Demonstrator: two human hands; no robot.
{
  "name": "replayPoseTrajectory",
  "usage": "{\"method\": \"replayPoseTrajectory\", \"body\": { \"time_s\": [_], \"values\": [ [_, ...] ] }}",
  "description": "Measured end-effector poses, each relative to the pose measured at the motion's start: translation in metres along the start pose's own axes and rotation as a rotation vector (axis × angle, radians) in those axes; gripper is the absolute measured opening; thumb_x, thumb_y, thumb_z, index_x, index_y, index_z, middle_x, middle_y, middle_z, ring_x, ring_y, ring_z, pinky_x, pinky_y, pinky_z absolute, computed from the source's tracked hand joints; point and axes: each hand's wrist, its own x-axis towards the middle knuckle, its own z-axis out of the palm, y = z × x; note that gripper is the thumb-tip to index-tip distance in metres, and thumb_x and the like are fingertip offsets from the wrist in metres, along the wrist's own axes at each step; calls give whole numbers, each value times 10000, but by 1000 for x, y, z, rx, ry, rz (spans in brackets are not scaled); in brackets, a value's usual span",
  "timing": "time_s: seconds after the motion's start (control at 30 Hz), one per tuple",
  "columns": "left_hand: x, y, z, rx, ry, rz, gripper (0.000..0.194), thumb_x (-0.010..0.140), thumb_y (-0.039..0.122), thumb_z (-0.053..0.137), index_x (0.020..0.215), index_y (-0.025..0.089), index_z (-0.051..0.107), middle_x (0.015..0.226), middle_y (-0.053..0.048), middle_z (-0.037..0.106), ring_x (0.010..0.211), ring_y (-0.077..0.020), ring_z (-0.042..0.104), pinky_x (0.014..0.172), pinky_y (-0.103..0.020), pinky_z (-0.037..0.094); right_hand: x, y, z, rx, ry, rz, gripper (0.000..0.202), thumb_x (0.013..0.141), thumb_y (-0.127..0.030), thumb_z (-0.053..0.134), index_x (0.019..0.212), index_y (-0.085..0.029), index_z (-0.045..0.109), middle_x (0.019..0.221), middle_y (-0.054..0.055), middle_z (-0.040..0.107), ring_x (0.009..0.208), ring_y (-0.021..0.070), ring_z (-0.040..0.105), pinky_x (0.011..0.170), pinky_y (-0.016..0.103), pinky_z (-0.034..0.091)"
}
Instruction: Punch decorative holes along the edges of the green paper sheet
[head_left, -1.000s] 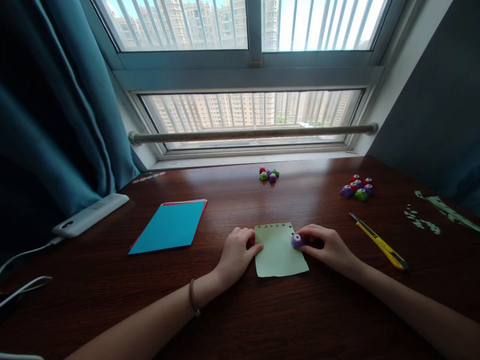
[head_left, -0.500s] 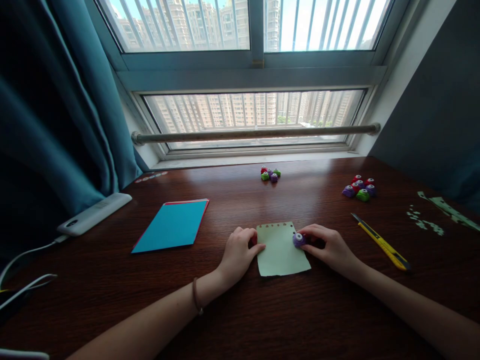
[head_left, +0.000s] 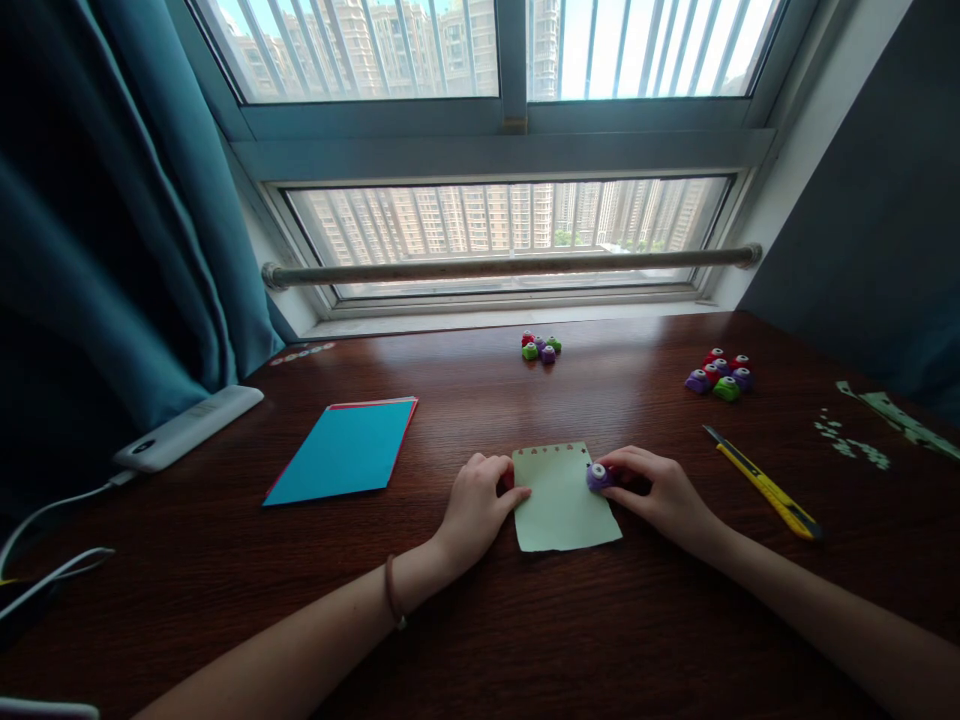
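A pale green sheet of paper [head_left: 559, 505] lies on the table, with a row of small punched holes along its far edge. My left hand [head_left: 480, 505] pinches the sheet's left edge, thumb on top. A bit of red shows in the gap between its fingers; I cannot make out what it is. At the sheet's upper right edge, my right hand [head_left: 660, 492] grips a small purple paper punch [head_left: 598, 478] with a white round button. Fingers and thumb hold the punch from its right side, partly hiding it.
Right of my hand lies a yellow utility knife [head_left: 766, 487], near paper scraps [head_left: 847, 443] and green strips [head_left: 904, 420]. Small punches stand in two groups, at the back [head_left: 541, 349] and right [head_left: 720, 377]. Blue paper [head_left: 345, 452] and a white power strip [head_left: 191, 428] are at left.
Hardly anything differs. The purple paper punch sits a hair farther right at the sheet's edge, while my left hand and the paper stay in place.
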Motion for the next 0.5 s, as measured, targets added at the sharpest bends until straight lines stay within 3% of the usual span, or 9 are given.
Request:
{"method": "replayPoseTrajectory", "body": {
  "time_s": [0.5],
  "values": [
    [0,0,1,25,8,-21,146,722,288,621,675,193,520,717,-18,537,765,-218,476,668,-305,362,0,-1,1,-2,-20,-2,222,758,-205,596,980,-201,612,934,37,601,809,162,570,704,265,474]
  ]
}}
